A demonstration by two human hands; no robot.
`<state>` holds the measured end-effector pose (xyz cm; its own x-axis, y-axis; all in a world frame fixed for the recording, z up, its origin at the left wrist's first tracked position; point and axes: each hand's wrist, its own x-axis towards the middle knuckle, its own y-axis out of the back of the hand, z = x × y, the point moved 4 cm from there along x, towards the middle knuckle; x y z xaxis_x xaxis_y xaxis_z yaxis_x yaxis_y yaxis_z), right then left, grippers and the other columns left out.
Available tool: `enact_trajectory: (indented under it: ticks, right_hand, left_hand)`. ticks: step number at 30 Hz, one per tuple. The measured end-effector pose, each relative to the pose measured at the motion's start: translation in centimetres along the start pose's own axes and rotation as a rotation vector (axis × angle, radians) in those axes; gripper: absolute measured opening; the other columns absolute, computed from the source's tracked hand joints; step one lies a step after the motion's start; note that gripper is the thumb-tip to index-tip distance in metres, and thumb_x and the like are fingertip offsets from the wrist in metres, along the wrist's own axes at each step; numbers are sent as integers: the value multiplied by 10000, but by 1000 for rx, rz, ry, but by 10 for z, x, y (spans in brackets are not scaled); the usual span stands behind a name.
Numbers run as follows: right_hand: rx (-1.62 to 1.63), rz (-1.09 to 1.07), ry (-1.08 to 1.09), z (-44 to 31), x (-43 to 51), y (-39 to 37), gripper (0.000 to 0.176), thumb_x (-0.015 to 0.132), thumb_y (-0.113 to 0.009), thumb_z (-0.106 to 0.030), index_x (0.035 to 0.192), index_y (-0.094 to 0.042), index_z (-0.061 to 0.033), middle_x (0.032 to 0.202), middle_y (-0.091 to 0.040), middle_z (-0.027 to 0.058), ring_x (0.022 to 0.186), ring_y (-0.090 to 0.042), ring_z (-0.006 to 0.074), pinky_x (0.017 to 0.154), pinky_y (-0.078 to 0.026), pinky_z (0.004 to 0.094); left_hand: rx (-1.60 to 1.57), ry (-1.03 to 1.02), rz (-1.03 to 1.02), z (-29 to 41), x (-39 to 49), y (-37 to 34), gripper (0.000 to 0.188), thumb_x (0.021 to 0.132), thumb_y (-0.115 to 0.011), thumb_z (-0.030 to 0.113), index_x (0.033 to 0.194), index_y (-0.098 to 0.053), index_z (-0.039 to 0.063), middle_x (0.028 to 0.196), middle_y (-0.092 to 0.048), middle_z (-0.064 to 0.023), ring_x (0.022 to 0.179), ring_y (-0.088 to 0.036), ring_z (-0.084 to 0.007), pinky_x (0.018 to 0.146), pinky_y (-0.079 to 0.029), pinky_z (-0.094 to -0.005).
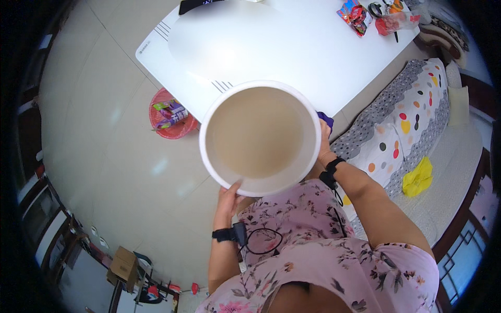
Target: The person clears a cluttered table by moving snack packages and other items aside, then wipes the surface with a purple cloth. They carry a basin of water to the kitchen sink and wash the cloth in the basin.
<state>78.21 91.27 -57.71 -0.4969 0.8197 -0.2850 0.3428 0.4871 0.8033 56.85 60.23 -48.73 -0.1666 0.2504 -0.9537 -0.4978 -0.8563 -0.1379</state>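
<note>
A white round plastic bucket (260,187) with cloudy, brownish water in it is held up in front of my body. My left hand (229,200) grips its near left rim, with the thumb over the edge. My right hand (324,143) holds its right side from outside; the bucket's wall hides part of the fingers. A purple cloth (326,120) shows at my right hand, between it and the bucket; how it is held cannot be told. The bucket overlaps the near corner of a white table (313,78) in view.
A pink plastic basket (178,132) with snack packets stands on the tiled floor at left. Colourful packets (355,17) and a clear plastic bag (397,22) lie on the table's far right. A sofa with a dotted cover (395,129) and a yellow bag (418,177) is at right.
</note>
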Motion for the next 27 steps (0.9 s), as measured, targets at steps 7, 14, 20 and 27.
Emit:
enact_trajectory:
  ticks: [7,14,20,27]
  right_hand:
    - [-81,56,167,2,-5,0,579,854,-680,-274,1369,-482,-101,1298,-452,142,1200,-370,348,1032,-288,473]
    - [58,156,-4,-12,-17,-14,567,863,-690,-283,1362,-473,-123,1308,-415,151,1212,-389,345,1047,-334,461]
    - [149,216,-190,-27,-60,-58,665,910,-672,-261,1452,-313,-124,1338,-312,198,1274,-345,329,1077,-357,426]
    - [413,146,-301,-78,-103,-94,683,880,-700,-259,1450,-354,-110,1413,-354,228,1324,-283,399,1111,-251,496]
  left_hand:
    - [-199,-93,-121,-1,25,-2,447,833,-591,-22,1259,-463,-65,1113,-606,-160,963,-655,-287,764,-578,-384]
    - [-214,-152,-88,4,20,6,287,795,-592,-36,1077,-538,-42,926,-605,-111,805,-629,-222,637,-526,-331]
    - [-90,-116,-23,13,6,53,94,783,-610,-15,870,-576,-10,749,-575,-76,690,-598,-184,583,-493,-299]
    - [6,3,161,28,-39,124,275,757,-605,-58,1019,-540,-7,821,-566,-63,699,-596,-180,586,-512,-296]
